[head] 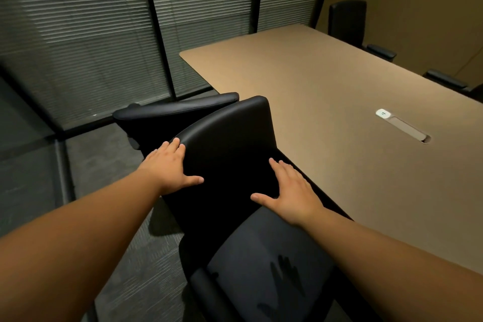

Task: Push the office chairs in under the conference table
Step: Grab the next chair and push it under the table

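Observation:
A black office chair (pixel 230 138) stands at the near long edge of the tan conference table (pixel 326 91), its backrest facing me and its right side against the table edge. My left hand (pixel 171 165) lies flat on the left side of the backrest, fingers straight, thumb spread. My right hand (pixel 290 191) presses flat on the lower right of the backrest. The chair's left armrest (pixel 177 107) juts out to the left. A second black chair (pixel 269 269) with a mesh back sits right below my arms, beside the table.
Glass walls with shut blinds (pixel 91 34) close the room on the left and behind the table's end. Grey carpet (pixel 99 159) lies on the left. Another black chair (pixel 347 21) and armrests (pixel 381 51) line the table's far side. A white socket (pixel 383 113) sits in the tabletop.

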Demonstrator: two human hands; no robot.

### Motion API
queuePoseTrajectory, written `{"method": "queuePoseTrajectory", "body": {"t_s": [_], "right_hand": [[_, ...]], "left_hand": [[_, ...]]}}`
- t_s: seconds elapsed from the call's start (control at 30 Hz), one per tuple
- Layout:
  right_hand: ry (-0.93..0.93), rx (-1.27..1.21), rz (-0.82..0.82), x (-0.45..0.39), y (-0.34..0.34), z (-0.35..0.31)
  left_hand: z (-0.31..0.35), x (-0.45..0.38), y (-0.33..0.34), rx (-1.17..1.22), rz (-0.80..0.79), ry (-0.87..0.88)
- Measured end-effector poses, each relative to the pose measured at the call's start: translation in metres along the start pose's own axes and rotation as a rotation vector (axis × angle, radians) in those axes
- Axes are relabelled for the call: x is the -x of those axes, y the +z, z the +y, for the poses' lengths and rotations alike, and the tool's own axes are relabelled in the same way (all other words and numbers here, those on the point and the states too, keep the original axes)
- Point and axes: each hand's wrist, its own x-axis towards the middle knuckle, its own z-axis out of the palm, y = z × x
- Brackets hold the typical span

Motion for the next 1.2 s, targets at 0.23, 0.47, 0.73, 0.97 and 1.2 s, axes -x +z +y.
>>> {"method": "queuePoseTrajectory", "body": {"t_s": [0.23,0.47,0.73,0.97,1.2], "right_hand": [[-0.017,-0.019,-0.031,0.003,0.009,-0.009],[-0.127,-0.023,-0.08,0.029,0.013,-0.019],[-0.231,-0.045,-0.142,0.077,0.018,-0.04],[-0.313,-0.083,-0.21,0.12,0.029,-0.059],[-0.273,-0.2,-0.315,0.153,0.047,-0.075]], "left_hand": [[0.01,0.021,-0.01,0.052,-0.077,-0.056],[0.025,0.101,-0.002,0.055,-0.1,-0.171],[0.046,0.18,0.027,0.072,-0.081,-0.268],[0.068,0.244,0.051,0.06,-0.032,-0.269],[0.103,0.301,0.067,0.192,0.023,-0.211]]}}
